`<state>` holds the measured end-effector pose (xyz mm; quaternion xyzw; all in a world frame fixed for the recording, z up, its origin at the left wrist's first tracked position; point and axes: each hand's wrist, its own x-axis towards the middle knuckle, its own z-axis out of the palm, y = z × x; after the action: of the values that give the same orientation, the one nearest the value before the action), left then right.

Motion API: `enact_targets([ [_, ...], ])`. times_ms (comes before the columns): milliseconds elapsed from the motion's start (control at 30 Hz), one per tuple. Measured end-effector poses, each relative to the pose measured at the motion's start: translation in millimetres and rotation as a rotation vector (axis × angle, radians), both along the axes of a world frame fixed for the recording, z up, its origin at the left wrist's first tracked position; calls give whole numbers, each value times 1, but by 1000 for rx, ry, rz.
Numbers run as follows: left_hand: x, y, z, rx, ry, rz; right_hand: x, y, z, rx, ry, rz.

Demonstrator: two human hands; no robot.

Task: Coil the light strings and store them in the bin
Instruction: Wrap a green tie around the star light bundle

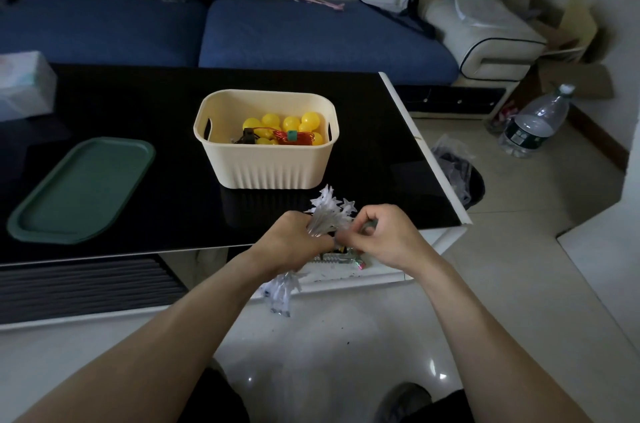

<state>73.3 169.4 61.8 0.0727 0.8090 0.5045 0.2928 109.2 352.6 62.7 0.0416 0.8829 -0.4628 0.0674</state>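
1. A black glass table (138,103) fills the middle of the view, with a blue sofa (214,31) beyond it at twelve o'clock.
2. A green tray (81,190) lies on the table at nine o'clock from the view's centre, holding nothing that can be seen.
3. A cream bin (266,164) stands on the table just above centre. Inside it lie a string of yellow ball lights (287,126) and a small red wire coil (294,137), so part of the storing looks done.
4. One string looks left to store: a bundle of white star lights (329,214), held in the air over the near table edge, at six o'clock from the bin and apart from it.
5. The left hand (294,242) grips the bundle around its middle, fingers curled closed on it. Stars fan out above the fist toward one o'clock, and another tuft of stars hangs below the wrist toward six o'clock.
6. The right hand (381,235), just at three o'clock of the left, has its fingers curled, pinching something small at the bundle's side. This is probably the wire end or a tie; it is too small to tell.
7. By my reading, the coil is nearly finished, and dropping it into the bin is what is left.
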Motion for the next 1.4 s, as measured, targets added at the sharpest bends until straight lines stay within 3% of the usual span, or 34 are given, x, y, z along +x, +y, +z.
enact_targets([
  [67,1,-2,2,6,-8,-39,-1,1,-3,59,-35,28],
  [200,0,-5,2,59,-38,15,0,3,-1,-35,-57,102],
  [367,-3,-3,-4,36,52,50,2,0,-2,-80,-96,127],
  [633,-4,-3,-15,-22,229,-79,5,-15,0,-378,-303,129],
  [900,-6,-6,-12,-54,213,14,5,-25,-8,-270,-183,54],
  [1133,-4,2,-10,0,88,57,7,-27,-3,-380,-129,-37],
  [1400,-5,1,-15,12,207,54,3,-31,-12,-340,-82,-98],
])
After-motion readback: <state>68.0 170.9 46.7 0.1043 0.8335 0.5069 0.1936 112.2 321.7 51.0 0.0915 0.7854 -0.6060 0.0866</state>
